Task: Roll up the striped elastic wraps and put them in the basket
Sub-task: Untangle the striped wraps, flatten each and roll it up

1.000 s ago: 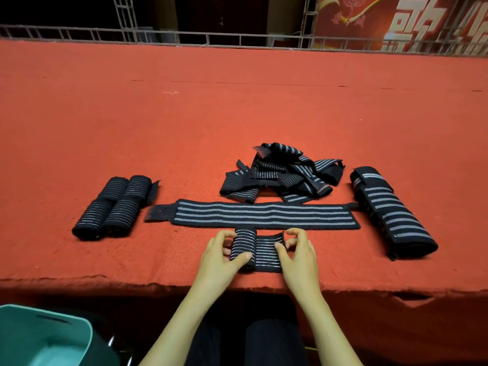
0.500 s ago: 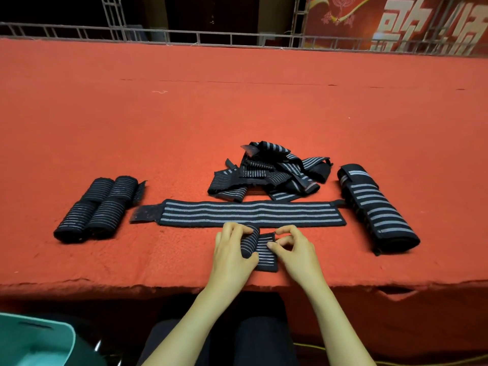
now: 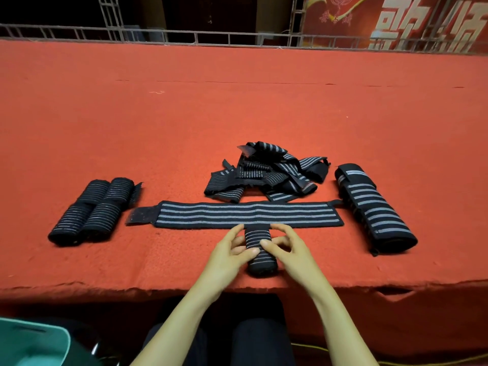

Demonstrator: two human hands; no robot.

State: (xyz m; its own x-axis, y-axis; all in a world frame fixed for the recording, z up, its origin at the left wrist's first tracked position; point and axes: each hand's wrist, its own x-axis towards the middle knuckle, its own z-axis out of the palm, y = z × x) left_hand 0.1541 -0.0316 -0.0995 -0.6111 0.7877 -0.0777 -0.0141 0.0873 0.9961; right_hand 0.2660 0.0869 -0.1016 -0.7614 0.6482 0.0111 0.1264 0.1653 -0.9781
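Observation:
A rolled black wrap with grey stripes lies near the front edge of the red table. My left hand holds it from the left, thumb on top. From the right, my right hand grips the same roll with its thumb across it. Just behind lies a long flat striped wrap. A tangled pile of unrolled wraps sits farther back. Several finished rolls lie at the left. A corner of the teal basket shows at the bottom left, below the table.
A large rolled striped wrap lies at the right of the table. A metal railing runs along the far edge, with a red banner behind it. My dark-clad legs are under the front edge.
The short wrap between my hands has gone from partly unrolled to a complete roll. Both hands have closed in around it.

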